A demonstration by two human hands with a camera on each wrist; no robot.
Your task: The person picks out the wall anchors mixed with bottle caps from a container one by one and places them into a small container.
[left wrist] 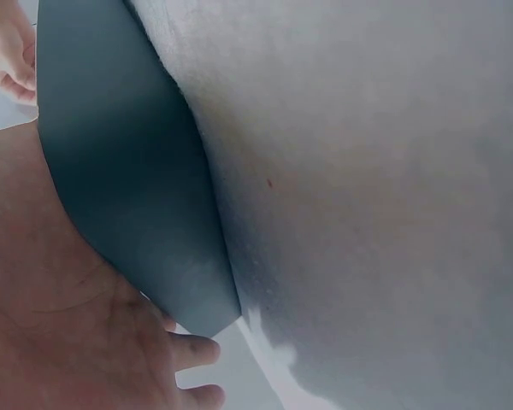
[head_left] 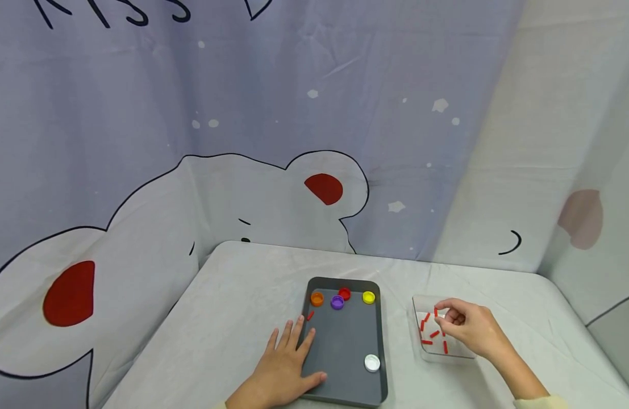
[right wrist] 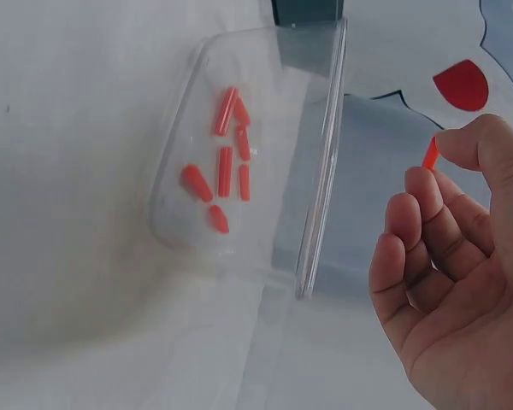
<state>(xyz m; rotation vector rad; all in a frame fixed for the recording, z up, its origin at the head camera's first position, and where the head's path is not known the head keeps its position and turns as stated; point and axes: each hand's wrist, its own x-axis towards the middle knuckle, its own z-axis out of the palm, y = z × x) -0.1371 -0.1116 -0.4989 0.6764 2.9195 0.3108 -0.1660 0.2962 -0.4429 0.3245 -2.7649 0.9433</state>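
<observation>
Between thumb and fingertip, my right hand (head_left: 470, 326) pinches a small red stick (right wrist: 430, 154) above a clear plastic box (right wrist: 318, 171). Several more red sticks (right wrist: 225, 171) lie loose inside the box. My left hand (head_left: 283, 366) rests with fingers spread over the left edge of a dark grey tray (head_left: 347, 341). One red stick (head_left: 310, 316) lies in the tray close to the left fingertips. Toward the tray's far end sit an orange cap (head_left: 317, 299), a purple cap (head_left: 337, 302), a red cap (head_left: 344, 293) and a yellow cap (head_left: 368, 297).
A white cap (head_left: 372, 363) sits near the tray's front right corner. Tray and box stand side by side on a white-covered table (head_left: 232, 318), with a gap between them. Behind the table hangs a printed curtain (head_left: 345, 102) with bear drawings.
</observation>
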